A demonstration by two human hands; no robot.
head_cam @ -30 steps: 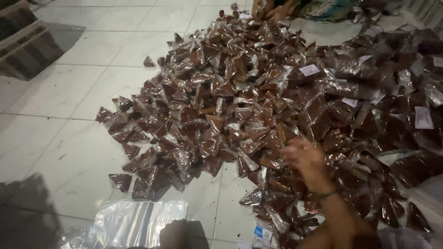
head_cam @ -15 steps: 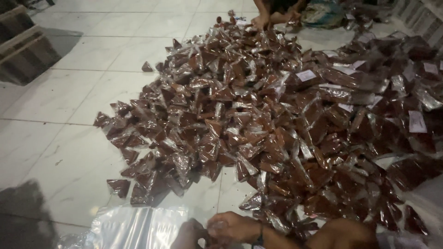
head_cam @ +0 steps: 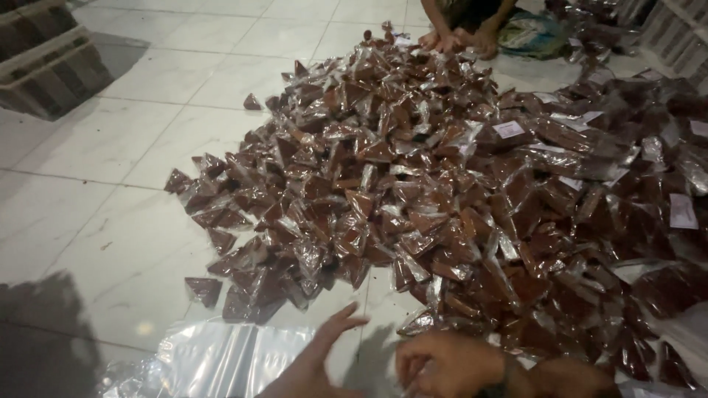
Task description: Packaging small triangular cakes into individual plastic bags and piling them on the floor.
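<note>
A large heap of small triangular packets [head_cam: 383, 191], clear film around a dark brown filling, is seen spread over a white tiled floor [head_cam: 140, 147]. Larger flat packs of the same brown material, some with white labels [head_cam: 682, 210], lie to the right of the heap.

At the bottom edge, the left hand [head_cam: 317, 368] is held over a big clear plastic bag [head_cam: 214, 361] lying flat on the floor; its fingers [head_cam: 346, 320] are spread wide and nothing is held. The right hand [head_cam: 446, 362] is curled narrow just beside the near edge of the heap; whether a packet is pinched in it cannot be told.

The packets are judged to be light, soft and yielding, with slick film likely to slide in a loose grip. They are best taken by a corner or across the filled body, several at once. The big bag is limp and is best taken at its open rim.

Another person's hands [head_cam: 453, 38] rest at the far edge of the heap. Dark crates [head_cam: 51, 66] stand at upper left.
</note>
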